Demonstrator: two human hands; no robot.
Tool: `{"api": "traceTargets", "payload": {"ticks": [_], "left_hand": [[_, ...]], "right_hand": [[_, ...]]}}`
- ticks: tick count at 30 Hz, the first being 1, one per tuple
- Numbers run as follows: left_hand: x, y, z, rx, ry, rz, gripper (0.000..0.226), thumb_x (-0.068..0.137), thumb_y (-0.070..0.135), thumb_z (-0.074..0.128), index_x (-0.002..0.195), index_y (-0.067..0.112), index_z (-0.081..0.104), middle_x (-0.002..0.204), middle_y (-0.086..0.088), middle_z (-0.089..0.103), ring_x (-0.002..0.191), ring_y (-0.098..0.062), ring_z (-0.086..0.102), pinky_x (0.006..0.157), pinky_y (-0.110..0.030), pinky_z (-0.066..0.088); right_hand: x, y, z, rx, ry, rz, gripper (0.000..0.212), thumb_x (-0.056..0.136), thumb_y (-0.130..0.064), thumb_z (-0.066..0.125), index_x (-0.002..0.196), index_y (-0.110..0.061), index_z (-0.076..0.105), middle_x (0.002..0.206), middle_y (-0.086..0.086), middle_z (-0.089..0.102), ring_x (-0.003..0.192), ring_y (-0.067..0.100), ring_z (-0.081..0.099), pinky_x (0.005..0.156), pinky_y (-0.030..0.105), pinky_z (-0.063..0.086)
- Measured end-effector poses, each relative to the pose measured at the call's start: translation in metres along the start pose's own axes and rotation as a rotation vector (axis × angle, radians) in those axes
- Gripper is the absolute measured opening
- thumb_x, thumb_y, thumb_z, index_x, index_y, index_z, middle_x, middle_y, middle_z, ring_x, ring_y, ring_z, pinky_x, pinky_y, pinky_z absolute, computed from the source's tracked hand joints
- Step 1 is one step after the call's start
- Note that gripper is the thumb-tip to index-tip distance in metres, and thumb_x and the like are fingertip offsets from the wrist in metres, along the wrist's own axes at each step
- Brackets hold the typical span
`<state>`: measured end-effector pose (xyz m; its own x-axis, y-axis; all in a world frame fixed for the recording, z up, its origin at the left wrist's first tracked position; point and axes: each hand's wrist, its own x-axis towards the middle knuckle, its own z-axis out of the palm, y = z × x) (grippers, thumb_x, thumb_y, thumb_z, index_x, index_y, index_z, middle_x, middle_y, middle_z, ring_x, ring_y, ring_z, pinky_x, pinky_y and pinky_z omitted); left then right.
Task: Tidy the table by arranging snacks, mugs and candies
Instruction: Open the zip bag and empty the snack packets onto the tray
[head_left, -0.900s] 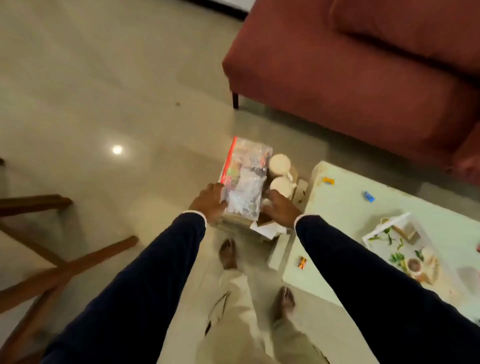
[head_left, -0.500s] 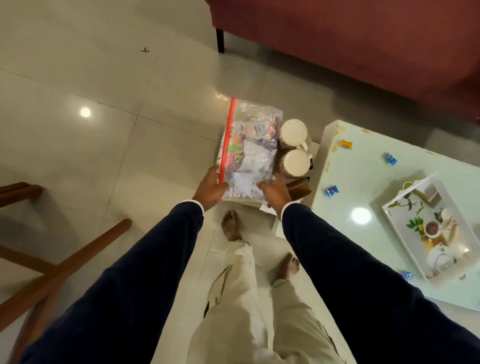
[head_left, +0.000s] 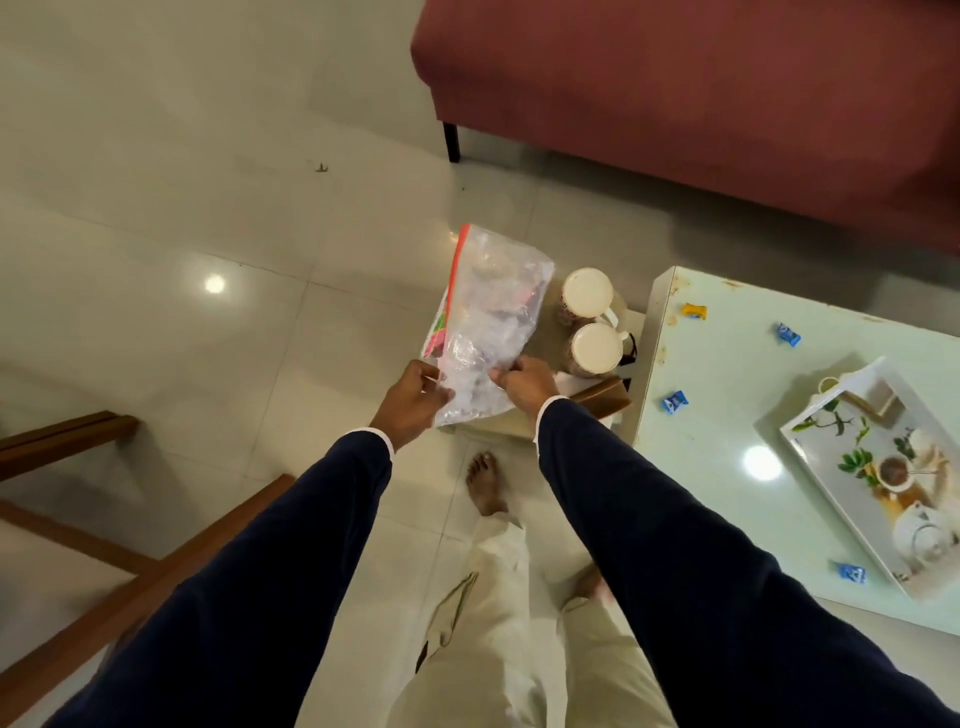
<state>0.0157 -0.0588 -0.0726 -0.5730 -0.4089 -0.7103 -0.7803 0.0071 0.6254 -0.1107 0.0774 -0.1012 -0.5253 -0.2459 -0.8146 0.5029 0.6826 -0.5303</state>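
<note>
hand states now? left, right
Left hand: shut on the bag, gripping its near edge.
Right hand: shut on the bag, pinching the same edge.

A single head-worn view looks steeply down from standing height, past both dark-sleeved arms to the glossy tiled floor, with the pale green glass-topped desk at right and the maroon upholstered sofa ahead.
</note>
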Motion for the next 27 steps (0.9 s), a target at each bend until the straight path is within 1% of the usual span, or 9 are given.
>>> {"api": "traceTargets", "payload": {"ticks": [3, 5, 7, 9, 13, 17, 20, 23, 27], "left_hand": [[-0.025, 0.007, -0.011, -0.031, 0.047, -0.004, 0.041, 0.096, 0.048, 0.06, 0.109, 0.009, 0.054, 0.091, 0.0, 0.061, 0.077, -0.017, 0.057, 0.069, -0.027, 0.049], [-0.043, 0.017, -0.015, -0.119, 0.083, -0.003, 0.048, 0.097, 0.058, 0.052, 0.104, 0.011, 0.058, 0.082, 0.0, 0.061, 0.073, -0.019, 0.055, 0.068, -0.029, 0.047], [-0.067, 0.038, -0.015, -0.227, 0.128, 0.04, 0.042, 0.101, 0.051, 0.048, 0.097, 0.012, 0.062, 0.076, 0.0, 0.06, 0.066, -0.018, 0.051, 0.056, -0.022, 0.043], [-0.102, 0.068, -0.011, -0.258, 0.172, 0.125, 0.039, 0.104, 0.044, 0.046, 0.096, 0.012, 0.067, 0.072, -0.002, 0.061, 0.058, -0.015, 0.051, 0.049, -0.02, 0.04], [-0.157, 0.117, 0.004, -0.317, 0.105, 0.309, 0.038, 0.104, 0.039, 0.048, 0.102, 0.011, 0.073, 0.076, -0.011, 0.065, 0.065, -0.021, 0.059, 0.063, -0.031, 0.046], [-0.231, 0.168, 0.06, -0.373, 0.031, 0.455, 0.018, 0.101, 0.019, 0.057, 0.102, 0.012, 0.073, 0.081, -0.007, 0.068, 0.066, -0.021, 0.058, 0.062, -0.031, 0.049], [-0.277, 0.199, 0.114, -0.288, -0.002, 0.543, 0.017, 0.101, 0.015, 0.057, 0.107, 0.007, 0.071, 0.075, -0.003, 0.066, 0.061, -0.016, 0.057, 0.062, -0.026, 0.05], [-0.312, 0.228, 0.177, -0.167, -0.011, 0.616, 0.012, 0.1, 0.012, 0.059, 0.1, 0.007, 0.07, 0.071, 0.001, 0.061, 0.057, -0.009, 0.055, 0.058, -0.021, 0.047], [-0.347, 0.254, 0.263, 0.018, -0.108, 0.707, 0.013, 0.097, 0.003, 0.06, 0.085, 0.008, 0.058, 0.064, 0.002, 0.06, 0.053, -0.007, 0.054, 0.052, -0.021, 0.047]], "right_hand": [[-0.027, -0.017, -0.008, 0.068, -0.054, -0.081, 0.019, 0.091, -0.009, 0.067, 0.107, 0.0, 0.062, 0.099, 0.006, 0.064, 0.094, 0.021, 0.06, 0.092, 0.034, 0.048], [-0.048, -0.03, -0.021, 0.092, -0.108, -0.155, 0.012, 0.091, 0.0, 0.064, 0.087, -0.004, 0.053, 0.082, 0.002, 0.053, 0.079, 0.014, 0.051, 0.075, 0.024, 0.043], [-0.075, -0.042, -0.041, 0.094, -0.143, -0.245, 0.027, 0.091, 0.0, 0.065, 0.079, -0.014, 0.045, 0.075, -0.001, 0.048, 0.074, 0.012, 0.047, 0.07, 0.024, 0.04], [-0.114, -0.049, -0.069, 0.117, -0.208, -0.312, 0.022, 0.093, -0.003, 0.065, 0.083, -0.013, 0.047, 0.08, 0.001, 0.051, 0.079, 0.015, 0.051, 0.076, 0.027, 0.044], [-0.18, -0.036, -0.127, 0.151, -0.328, -0.426, 0.013, 0.094, -0.005, 0.063, 0.106, -0.011, 0.064, 0.091, -0.003, 0.071, 0.084, 0.012, 0.069, 0.073, 0.022, 0.053], [-0.246, 0.006, -0.21, 0.12, -0.298, -0.51, 0.03, 0.09, -0.014, 0.07, 0.115, 0.0, 0.063, 0.116, 0.024, 0.069, 0.101, 0.033, 0.069, 0.093, 0.047, 0.054], [-0.286, 0.046, -0.271, 0.097, -0.26, -0.536, 0.038, 0.087, -0.024, 0.074, 0.111, 0.002, 0.062, 0.115, 0.028, 0.066, 0.094, 0.029, 0.064, 0.094, 0.055, 0.051], [-0.319, 0.096, -0.329, 0.107, -0.213, -0.548, 0.022, 0.089, -0.026, 0.074, 0.098, -0.008, 0.064, 0.104, 0.014, 0.072, 0.094, 0.023, 0.068, 0.097, 0.051, 0.053], [-0.352, 0.147, -0.39, 0.177, -0.076, -0.545, 0.029, 0.091, -0.024, 0.071, 0.113, -0.008, 0.059, 0.115, 0.015, 0.069, 0.102, 0.029, 0.071, 0.091, 0.041, 0.058]]}}
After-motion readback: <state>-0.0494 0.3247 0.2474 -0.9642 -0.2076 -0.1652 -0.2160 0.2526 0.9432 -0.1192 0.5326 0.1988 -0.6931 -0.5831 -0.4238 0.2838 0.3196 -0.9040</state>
